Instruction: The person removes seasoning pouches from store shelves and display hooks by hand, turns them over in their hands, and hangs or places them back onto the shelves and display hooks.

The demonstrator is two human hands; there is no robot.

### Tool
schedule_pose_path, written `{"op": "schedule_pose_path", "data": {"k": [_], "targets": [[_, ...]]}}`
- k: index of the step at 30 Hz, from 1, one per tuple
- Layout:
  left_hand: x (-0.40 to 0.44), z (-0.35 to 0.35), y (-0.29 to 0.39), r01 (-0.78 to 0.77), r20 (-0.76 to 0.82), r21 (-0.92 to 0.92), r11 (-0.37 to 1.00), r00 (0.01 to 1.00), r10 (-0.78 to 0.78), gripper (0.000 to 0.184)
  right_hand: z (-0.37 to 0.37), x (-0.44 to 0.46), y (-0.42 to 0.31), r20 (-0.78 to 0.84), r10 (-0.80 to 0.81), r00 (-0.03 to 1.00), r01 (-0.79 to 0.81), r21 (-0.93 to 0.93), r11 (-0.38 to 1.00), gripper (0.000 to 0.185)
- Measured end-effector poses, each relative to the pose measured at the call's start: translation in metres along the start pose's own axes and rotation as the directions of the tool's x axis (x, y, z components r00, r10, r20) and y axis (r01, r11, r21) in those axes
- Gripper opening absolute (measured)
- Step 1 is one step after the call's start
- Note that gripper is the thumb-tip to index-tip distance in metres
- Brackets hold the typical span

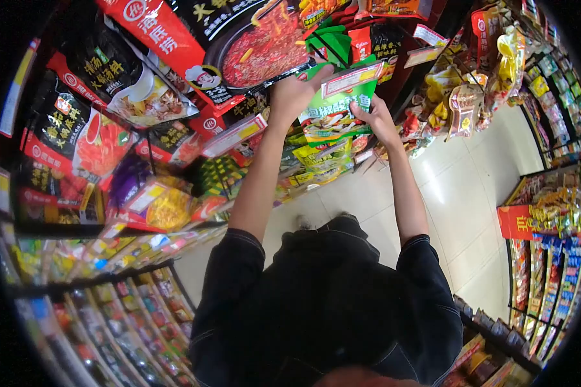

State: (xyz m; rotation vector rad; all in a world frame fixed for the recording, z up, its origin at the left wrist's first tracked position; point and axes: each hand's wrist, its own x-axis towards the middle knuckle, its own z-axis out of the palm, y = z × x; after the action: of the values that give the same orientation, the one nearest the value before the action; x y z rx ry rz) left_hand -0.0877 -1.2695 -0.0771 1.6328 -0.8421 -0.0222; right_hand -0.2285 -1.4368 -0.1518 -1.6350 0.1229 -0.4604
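Note:
A green packet of pickled-cabbage fish seasoning (329, 119), with Chinese lettering and a picture of food, is held upright in front of the shelf. My right hand (379, 121) grips its right edge, thumb on the front. At its upper left edge, my left hand (297, 97) is closed, its fingers partly hidden. A shelf price tag (352, 79) crosses in front of the packet's upper part. More green packets (329, 44) stand just behind. Close to my left hand is a big black and red hotpot packet (258, 55).
Black and red hotpot seasoning packets (97, 142) fill the shelves on the left, with price tags (235, 137) jutting out. Yellow-green packets (322, 161) lie below my hands. Hanging snack bags (468, 97) are at the right, above a tiled floor (442, 193). More stocked shelves (548, 284) stand further right.

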Motion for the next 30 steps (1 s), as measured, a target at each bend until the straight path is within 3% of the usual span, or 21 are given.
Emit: {"op": "schedule_pose_path", "data": {"k": [3,4,7,8,11,12,13,14,19,22,25,28,30], "targets": [[-0.011,0.0,0.016,-0.019,-0.05,-0.076,0.997,0.999,0.015,0.028,-0.009,0.001,-0.001,0.078,-0.032,0.996,0.03,0.018,0.999,0.045],[-0.016,0.0,0.033,-0.094,-0.071,-0.035,0.995,0.993,0.091,0.02,-0.012,0.0,-0.004,0.102,-0.049,0.994,0.045,0.045,0.998,0.045],[-0.01,0.005,0.033,-0.255,-0.125,0.158,0.954,0.953,0.275,0.018,-0.024,0.003,-0.013,0.176,-0.062,0.982,0.052,0.063,0.997,0.044],[-0.014,0.008,0.035,-0.154,-0.136,0.164,0.974,0.975,0.177,0.02,-0.027,0.004,-0.01,0.194,-0.069,0.978,0.053,0.084,0.995,0.043],[-0.018,0.011,0.033,-0.247,-0.105,0.389,0.887,0.945,0.309,0.026,-0.034,0.005,0.004,0.218,-0.15,0.964,0.134,0.086,0.987,0.042],[-0.02,0.013,0.03,-0.178,-0.139,0.295,0.939,0.964,0.226,0.032,-0.035,0.009,0.006,0.226,-0.194,0.955,0.181,0.076,0.981,0.042],[-0.021,0.013,0.029,-0.158,-0.131,0.299,0.941,0.97,0.205,0.032,-0.033,0.01,0.009,0.239,-0.112,0.964,0.07,0.178,0.982,0.042],[-0.023,0.012,0.03,-0.137,-0.115,0.303,0.943,0.977,0.179,0.032,-0.033,0.011,0.01,0.251,-0.129,0.959,0.085,0.178,0.98,0.043],[-0.028,0.005,0.04,-0.003,-0.112,0.222,0.975,0.993,0.028,0.026,-0.033,0.015,0.011,0.243,-0.277,0.93,0.267,0.074,0.961,0.048],[-0.03,0.002,0.032,0.003,-0.129,0.192,0.981,0.991,0.022,0.023,-0.031,0.014,0.012,0.277,-0.281,0.919,0.287,0.021,0.958,0.05],[-0.028,0.007,0.034,0.009,-0.16,0.212,0.977,0.987,0.026,0.021,-0.024,0.024,0.021,0.29,-0.259,0.921,0.226,0.144,0.964,0.05],[-0.024,0.002,0.032,-0.035,-0.151,0.314,0.949,0.985,0.086,0.02,-0.02,0.03,0.022,0.263,-0.254,0.931,0.23,0.119,0.966,0.048],[-0.029,0.003,0.032,-0.02,-0.177,0.279,0.96,0.982,0.071,0.019,-0.021,0.029,0.016,0.252,-0.264,0.931,0.261,0.044,0.964,0.046]]}}
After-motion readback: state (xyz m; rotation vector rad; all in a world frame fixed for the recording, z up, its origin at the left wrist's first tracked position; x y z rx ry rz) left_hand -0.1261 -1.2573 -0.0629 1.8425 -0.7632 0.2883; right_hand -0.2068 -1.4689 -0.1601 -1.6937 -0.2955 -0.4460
